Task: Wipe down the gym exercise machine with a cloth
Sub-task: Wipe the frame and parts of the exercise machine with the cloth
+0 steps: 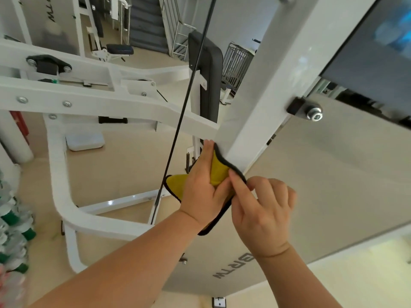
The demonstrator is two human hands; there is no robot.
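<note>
A yellow cloth (219,172) with a black hem lies against the lower part of the white upright post (275,85) of the gym machine. My left hand (202,192) grips the cloth and presses it to the post, fingers reaching up to where the white arm (115,103) joins it. My right hand (264,210) is just to the right, pinching the cloth's black edge between thumb and forefinger. Part of the cloth hangs below my left wrist.
A thin black cable (184,107) runs diagonally in front of the machine, just left of my hands. A black back pad (209,70) stands behind. A grey shield panel (333,185) with a bolt (313,112) is on the right. Green-and-white items (13,230) sit at the left edge.
</note>
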